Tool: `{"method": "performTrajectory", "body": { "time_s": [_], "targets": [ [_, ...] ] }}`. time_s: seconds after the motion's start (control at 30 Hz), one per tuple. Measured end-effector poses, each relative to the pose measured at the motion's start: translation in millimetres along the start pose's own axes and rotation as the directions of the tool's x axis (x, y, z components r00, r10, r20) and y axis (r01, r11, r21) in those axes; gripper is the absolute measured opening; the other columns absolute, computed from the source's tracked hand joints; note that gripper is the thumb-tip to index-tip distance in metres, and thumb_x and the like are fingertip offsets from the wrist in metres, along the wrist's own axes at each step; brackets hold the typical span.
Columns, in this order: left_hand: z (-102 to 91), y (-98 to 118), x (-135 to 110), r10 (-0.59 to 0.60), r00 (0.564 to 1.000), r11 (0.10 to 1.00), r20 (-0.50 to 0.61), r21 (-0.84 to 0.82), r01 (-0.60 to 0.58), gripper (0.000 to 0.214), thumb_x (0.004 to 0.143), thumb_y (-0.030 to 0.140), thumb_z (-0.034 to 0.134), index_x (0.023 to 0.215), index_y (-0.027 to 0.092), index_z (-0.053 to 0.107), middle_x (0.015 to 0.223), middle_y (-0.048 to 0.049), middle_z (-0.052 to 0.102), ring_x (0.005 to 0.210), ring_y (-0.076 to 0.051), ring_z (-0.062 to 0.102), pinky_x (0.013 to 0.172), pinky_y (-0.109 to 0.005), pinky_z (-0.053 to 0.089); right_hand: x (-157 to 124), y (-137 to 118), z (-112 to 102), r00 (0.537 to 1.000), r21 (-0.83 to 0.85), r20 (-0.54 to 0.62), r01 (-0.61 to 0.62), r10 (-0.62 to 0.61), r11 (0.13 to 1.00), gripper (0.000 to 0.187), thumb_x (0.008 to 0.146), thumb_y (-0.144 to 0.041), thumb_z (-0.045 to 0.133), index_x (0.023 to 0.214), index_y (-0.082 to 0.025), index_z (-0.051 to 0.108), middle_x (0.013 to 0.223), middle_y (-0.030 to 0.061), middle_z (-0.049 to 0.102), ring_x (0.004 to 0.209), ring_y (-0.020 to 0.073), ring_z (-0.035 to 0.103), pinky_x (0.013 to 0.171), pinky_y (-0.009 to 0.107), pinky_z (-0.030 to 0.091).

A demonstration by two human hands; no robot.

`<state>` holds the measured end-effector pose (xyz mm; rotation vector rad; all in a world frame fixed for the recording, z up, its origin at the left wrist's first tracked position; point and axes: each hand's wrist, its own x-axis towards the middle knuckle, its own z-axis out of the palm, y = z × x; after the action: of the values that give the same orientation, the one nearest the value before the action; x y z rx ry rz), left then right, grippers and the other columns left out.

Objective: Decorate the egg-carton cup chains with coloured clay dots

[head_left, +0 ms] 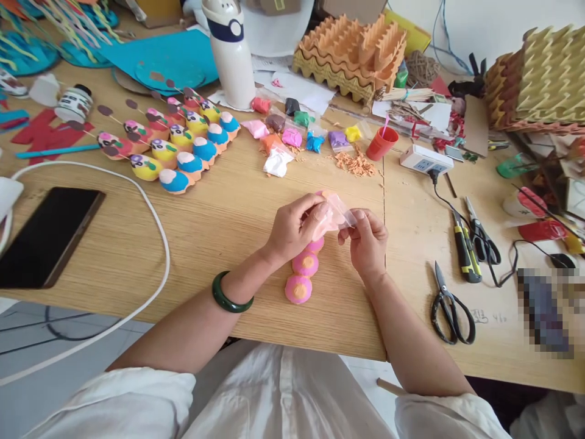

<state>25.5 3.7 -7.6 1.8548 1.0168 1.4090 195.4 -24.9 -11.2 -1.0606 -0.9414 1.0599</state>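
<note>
Between my two hands is a small clear plastic bag with soft pale pink clay in it. My left hand grips the clay-filled side, with thumb and fingers closed. The bag's other edge is pinched by my right hand between thumb and finger. Beneath the bag, a row of pink domed egg-carton cups with orange centres lies on the table; its far end is partly hidden by the bag and my left hand. Bags of coloured clay, such as a white one and a pink one, lie beyond.
Painted egg-carton strips stand at the left behind a phone and white cable. A white bottle, red cup and orange shavings sit farther back. Scissors, a utility knife and a power strip are at right.
</note>
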Motion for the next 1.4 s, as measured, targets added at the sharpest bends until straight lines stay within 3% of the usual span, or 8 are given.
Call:
{"method": "performTrajectory", "body": {
  "time_s": [0.13, 0.27, 0.43, 0.6, 0.87, 1.1, 1.4],
  "targets": [
    [-1.8, -2.1, 0.2, 0.019, 0.999, 0.994, 0.034, 0.107, -0.022, 0.03, 0.109, 0.041, 0.057, 0.092, 0.021, 0.072, 0.079, 0.0003, 0.076, 0.068, -0.012, 0.065, 0.067, -0.024, 0.048, 3.0, -0.7, -5.2, 0.984, 0.037, 0.159, -0.085, 0.079, 0.996, 0.05, 0.079, -0.069, 0.092, 0.066, -0.024, 0.075, 0.056, -0.0039, 0.06, 0.046, 0.0093, 0.051, 0.041, 0.023, 0.046],
    [-2.7, -3.0, 0.3, 0.05, 0.998, 0.994, 0.035, 0.099, -0.053, 0.031, 0.109, 0.04, 0.058, 0.089, 0.021, 0.072, 0.082, -0.0019, 0.079, 0.075, -0.013, 0.071, 0.073, -0.025, 0.052, 3.0, -2.4, -4.6, 0.964, 0.065, 0.224, -0.16, 0.142, 0.985, 0.04, 0.075, -0.06, 0.099, 0.069, -0.025, 0.08, 0.056, -0.0039, 0.066, 0.045, 0.0099, 0.056, 0.039, 0.022, 0.049],
    [-1.7, -3.6, -0.8, 0.091, 0.996, 0.989, -0.003, 0.117, -0.09, 0.029, 0.109, 0.036, 0.058, 0.087, 0.021, 0.071, 0.077, -0.0007, 0.075, 0.069, -0.013, 0.067, 0.069, -0.024, 0.051, 3.1, -5.9, -2.3, 0.927, 0.095, 0.292, -0.273, 0.235, 0.957, 0.039, 0.069, -0.059, 0.101, 0.073, -0.025, 0.083, 0.06, -0.0032, 0.073, 0.045, 0.0115, 0.061, 0.038, 0.024, 0.055],
    [-2.1, -5.7, -1.9, 0.169, 0.986, 0.939, -0.003, 0.306, -0.16, 0.043, 0.113, 0.044, 0.051, 0.083, 0.021, 0.072, 0.075, -0.0032, 0.075, 0.071, -0.015, 0.067, 0.069, -0.028, 0.05, 3.3, -3.5, -8.2, 0.91, 0.044, 0.358, -0.241, 0.21, 0.97, 0.032, 0.075, -0.052, 0.101, 0.084, -0.025, 0.084, 0.068, -0.0028, 0.079, 0.049, 0.0126, 0.068, 0.044, 0.025, 0.061],
    [-0.3, -4.3, -3.0, 0.214, 0.977, 0.907, -0.009, 0.373, -0.196, 0.045, 0.114, 0.041, 0.049, 0.08, 0.022, 0.069, 0.074, -0.0027, 0.076, 0.072, -0.016, 0.067, 0.07, -0.03, 0.049, 1.4, -5.6, -5.4, 0.919, 0.046, 0.345, -0.219, 0.19, 0.975, 0.033, 0.079, -0.055, 0.098, 0.079, -0.025, 0.082, 0.066, -0.0029, 0.077, 0.053, 0.0124, 0.068, 0.05, 0.025, 0.064],
    [-1.4, -5.6, -4.3, 0.136, 0.991, 0.93, 0.002, 0.344, -0.128, 0.042, 0.114, 0.043, 0.048, 0.085, 0.022, 0.071, 0.08, -0.004, 0.078, 0.075, -0.017, 0.069, 0.073, -0.03, 0.051, 4.7, -3.7, -6.1, 0.896, 0.062, 0.367, -0.291, 0.25, 0.955, 0.036, 0.074, -0.056, 0.1, 0.082, -0.025, 0.084, 0.068, -0.0021, 0.078, 0.057, 0.0156, 0.072, 0.055, 0.031, 0.068],
    [1.4, -10.4, -5.2, 0.234, 0.972, 0.892, -0.024, 0.402, -0.205, 0.046, 0.114, 0.04, 0.05, 0.076, 0.021, 0.068, 0.071, -0.002, 0.072, 0.07, -0.016, 0.065, 0.067, -0.03, 0.045, 4.7, -3.4, -8.8, 0.863, 0.056, 0.428, -0.322, 0.268, 0.945, 0.036, 0.075, -0.051, 0.101, 0.083, -0.023, 0.08, 0.072, -0.0023, 0.079, 0.059, 0.0124, 0.071, 0.057, 0.027, 0.068]
  ]
}}
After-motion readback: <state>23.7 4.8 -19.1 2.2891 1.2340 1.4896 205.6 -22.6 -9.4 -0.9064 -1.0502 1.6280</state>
